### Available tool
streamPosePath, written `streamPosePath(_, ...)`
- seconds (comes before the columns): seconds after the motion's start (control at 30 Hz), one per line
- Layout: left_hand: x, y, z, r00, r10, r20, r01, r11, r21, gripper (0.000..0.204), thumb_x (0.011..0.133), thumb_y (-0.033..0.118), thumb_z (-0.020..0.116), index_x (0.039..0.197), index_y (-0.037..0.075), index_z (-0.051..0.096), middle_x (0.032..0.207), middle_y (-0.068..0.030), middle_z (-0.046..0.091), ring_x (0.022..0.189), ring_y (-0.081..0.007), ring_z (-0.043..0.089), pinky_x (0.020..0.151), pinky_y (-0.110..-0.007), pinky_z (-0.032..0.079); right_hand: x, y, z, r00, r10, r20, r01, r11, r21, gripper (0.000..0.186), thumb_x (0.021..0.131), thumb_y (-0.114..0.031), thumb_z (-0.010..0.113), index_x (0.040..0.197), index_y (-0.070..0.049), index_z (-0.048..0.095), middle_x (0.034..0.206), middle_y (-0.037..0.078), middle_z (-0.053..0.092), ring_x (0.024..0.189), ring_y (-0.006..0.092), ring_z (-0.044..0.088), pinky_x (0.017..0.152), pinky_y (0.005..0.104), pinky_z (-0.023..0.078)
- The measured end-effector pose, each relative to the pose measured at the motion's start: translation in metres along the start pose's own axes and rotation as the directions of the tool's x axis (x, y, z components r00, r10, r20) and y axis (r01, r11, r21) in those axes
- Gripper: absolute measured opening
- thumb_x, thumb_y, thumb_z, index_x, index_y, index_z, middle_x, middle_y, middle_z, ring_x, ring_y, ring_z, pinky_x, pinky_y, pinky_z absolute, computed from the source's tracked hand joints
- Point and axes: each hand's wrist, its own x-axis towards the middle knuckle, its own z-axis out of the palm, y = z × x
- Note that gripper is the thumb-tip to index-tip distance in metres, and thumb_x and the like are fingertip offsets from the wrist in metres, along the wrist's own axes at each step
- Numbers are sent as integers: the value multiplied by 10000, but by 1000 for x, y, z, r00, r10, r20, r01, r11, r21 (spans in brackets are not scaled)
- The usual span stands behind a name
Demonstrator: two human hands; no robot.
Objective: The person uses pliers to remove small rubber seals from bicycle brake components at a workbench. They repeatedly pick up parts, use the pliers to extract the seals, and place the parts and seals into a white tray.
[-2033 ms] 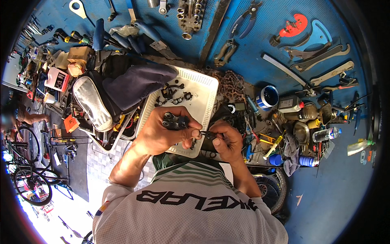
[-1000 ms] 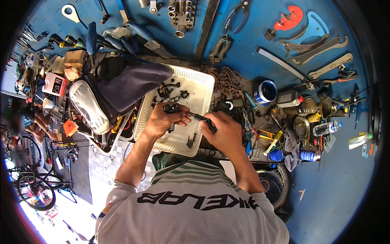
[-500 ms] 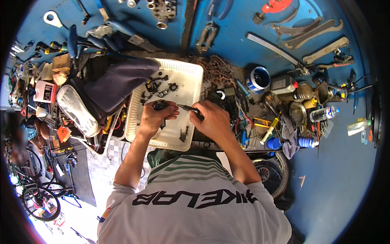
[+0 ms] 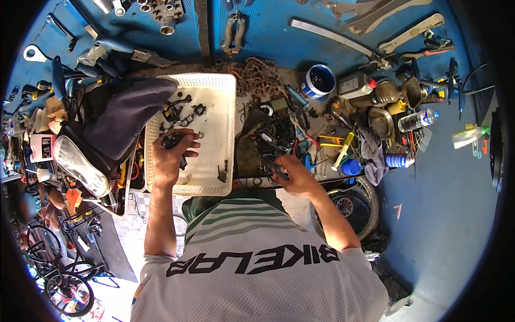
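Note:
My left hand [image 4: 170, 161] is closed around a small black mechanical part [image 4: 173, 140], above the left side of a white plastic basket [image 4: 230, 112]. A tiny ring shape [image 4: 200, 135] shows by its fingertips. To the right, past the basket, my right hand [image 4: 300, 180] is closed on a slim dark-handled tool [image 4: 279, 170], over the near edge of the cluttered bench; its tip is hard to make out. Several small black parts [image 4: 185, 111] lie in the far left of the basket, and one dark piece [image 4: 222, 173] lies in its near right corner.
A dark cloth [image 4: 126, 115] overlaps the basket's left rim. Behind stand a rusty chain heap [image 4: 257, 76] and a blue-and-white tub [image 4: 319, 81]. A water bottle [image 4: 418, 120], pliers [image 4: 303, 131] and rags [image 4: 370, 145] crowd the right. Tools hang on the blue wall [image 4: 268, 40].
My right hand has drawn away from the left, moving right and nearer with the tool, out past the basket. The left hand stays over the basket with its part. The whole view has shifted.

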Motion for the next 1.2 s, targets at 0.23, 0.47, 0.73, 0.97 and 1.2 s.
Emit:
streamPosePath(0.23, -6, 3, -4, 1000, 29, 9, -30, 997, 68, 167, 1009, 79, 754, 1147, -15, 766, 1024, -127, 805, 821, -175, 757, 676, -306, 620, -37, 22, 43, 992, 120, 33, -101, 929, -357, 305, 843, -232, 809, 1120, -114, 762, 1054, 128, 722, 1103, 342, 693, 974, 505, 509)
streamPosePath(0.47, -26, -12, 8, 990, 38, 134, -72, 963, 258, 173, 996, 115, 811, 1110, -14, 795, 819, -42, 759, 714, -78, 683, 639, -239, 556, -43, 18, 45, 992, 76, -104, -118, 861, -495, 240, 844, -253, 816, 1038, -121, 766, 1001, 113, 715, 1029, 326, 706, 877, 486, 506)
streamPosePath(0.73, -42, -21, 7, 990, 7, 144, -50, 955, 292, 173, 992, 128, 822, 1098, -6, 796, 802, -22, 744, 701, -59, 653, 615, -233, 510, -49, 4, 66, 978, 37, -206, -151, 807, -571, 227, 796, -246, 844, 976, -131, 768, 953, 82, 687, 969, 306, 691, 842, 478, 495)
streamPosePath(0.97, -48, -24, 5, 991, -9, 133, -30, 957, 288, 169, 994, 135, 823, 1094, 1, 800, 795, -21, 747, 692, -57, 648, 609, -230, 501, -48, 10, 73, 962, 46, -268, -199, 792, -577, 240, 790, -243, 851, 971, -117, 758, 944, 89, 671, 970, 312, 679, 846, 473, 489)
streamPosePath(1.2, -51, -25, 8, 990, -2, 142, -38, 959, 281, 171, 986, 129, 832, 1098, 3, 801, 796, -4, 747, 682, -43, 628, 602, -222, 490, -39, 12, 81, 954, 116, -278, -255, 801, -542, 243, 820, -237, 807, 988, -76, 734, 997, 135, 696, 993, 342, 695, 870, 496, 498)
